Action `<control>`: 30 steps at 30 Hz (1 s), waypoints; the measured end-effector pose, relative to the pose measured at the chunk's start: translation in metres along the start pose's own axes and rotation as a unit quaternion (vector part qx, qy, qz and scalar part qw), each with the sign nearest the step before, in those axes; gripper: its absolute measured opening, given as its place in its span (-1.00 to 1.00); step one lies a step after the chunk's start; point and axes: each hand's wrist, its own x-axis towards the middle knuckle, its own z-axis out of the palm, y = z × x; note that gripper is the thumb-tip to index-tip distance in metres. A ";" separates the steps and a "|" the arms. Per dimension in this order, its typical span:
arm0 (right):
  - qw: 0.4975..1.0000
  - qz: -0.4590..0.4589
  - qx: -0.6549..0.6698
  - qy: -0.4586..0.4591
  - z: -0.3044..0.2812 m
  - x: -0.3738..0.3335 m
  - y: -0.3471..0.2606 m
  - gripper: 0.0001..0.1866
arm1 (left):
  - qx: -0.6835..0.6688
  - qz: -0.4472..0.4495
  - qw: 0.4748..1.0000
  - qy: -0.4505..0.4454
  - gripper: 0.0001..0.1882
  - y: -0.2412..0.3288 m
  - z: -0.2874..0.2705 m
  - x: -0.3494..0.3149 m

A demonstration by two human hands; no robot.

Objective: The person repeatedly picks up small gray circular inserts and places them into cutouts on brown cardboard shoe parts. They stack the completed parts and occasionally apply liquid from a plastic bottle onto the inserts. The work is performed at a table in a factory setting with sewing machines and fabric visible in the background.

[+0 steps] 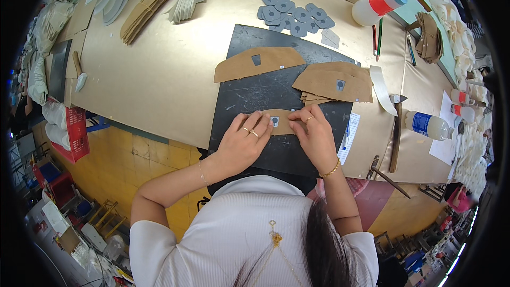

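A curved brown card-like piece with a grey patch around a small opening lies on the black board before me. My left hand rests across its left end, fingers stretched out over it and the thumb hidden. At the other end my right hand is closed, thumb and forefinger pinching by the edge beside a tiny white bit. Just beyond, on the right, lies a stack of similar brown pieces, the top one with a grey patch. Another single brown piece with a dark opening lies at the upper left.
Grey patches are spread behind the board. White bottles with red bands stand at the far right. A hammer, a clear bottle with a blue label and a curved white strip lie right. Bundled brown pieces lie far left.
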 end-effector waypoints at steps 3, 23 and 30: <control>1.000 0.010 -0.011 -0.006 -0.001 0.000 -0.003 -0.88 | 0.009 0.000 1.000 -0.010 -0.60 0.003 -0.001 -0.003; 0.955 -0.137 -0.261 -0.022 0.003 -0.004 -0.008 -0.55 | -0.075 -0.041 0.995 -0.044 -0.49 0.002 0.004 -0.006; 0.982 -0.003 -0.189 0.026 0.001 -0.013 0.001 -0.49 | -0.127 -0.126 0.977 0.119 -0.57 -0.048 -0.010 0.002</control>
